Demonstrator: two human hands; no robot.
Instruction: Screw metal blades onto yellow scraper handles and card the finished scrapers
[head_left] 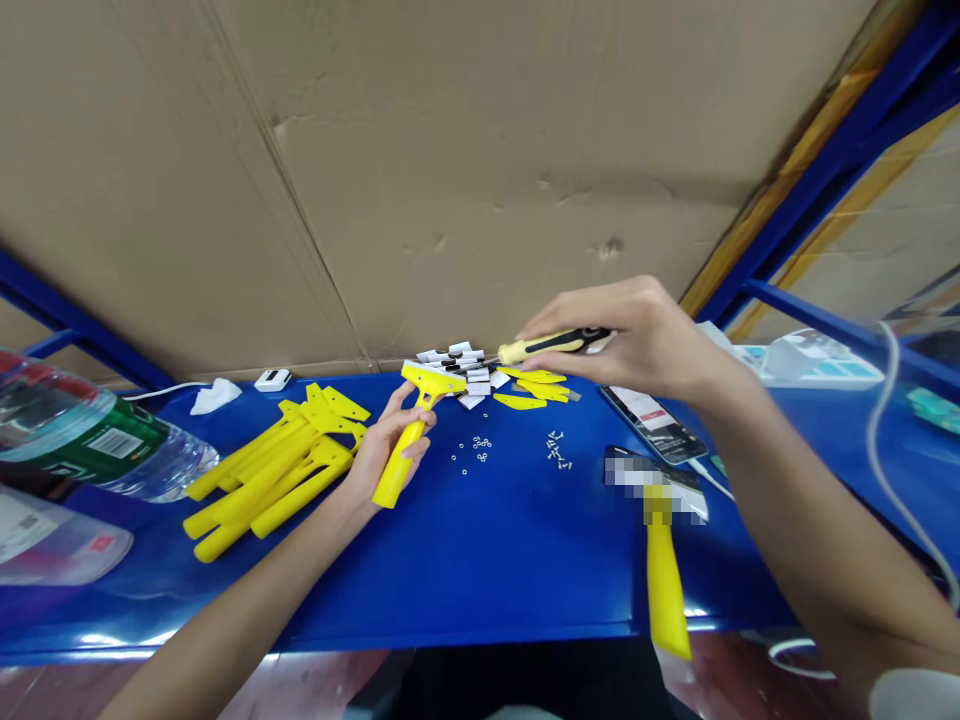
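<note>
My left hand (375, 450) is wrapped around the handle of a yellow plastic scraper (396, 475), its wide head pointing up and away from me. In my right hand (637, 335) is a screwdriver (532, 347) with a pale yellow and black handle. The screwdriver lies nearly level and points left toward the scraper head; whether its tip touches the scraper cannot be made out. Below them on the blue table lie small nuts or washers (480, 443) and a little heap of screws (556, 450). Behind are flat yellow plates (536, 385) and a pile of white-and-black pieces (461, 362).
Several yellow scraper handles (277, 475) are piled at left, beside a water bottle (112, 440) and a clear container (60, 540). Rightward are a phone (652, 425) and another yellow-handled scraper (666, 580) overhanging the front edge. Cardboard (450, 180) stands behind the blue table (480, 560).
</note>
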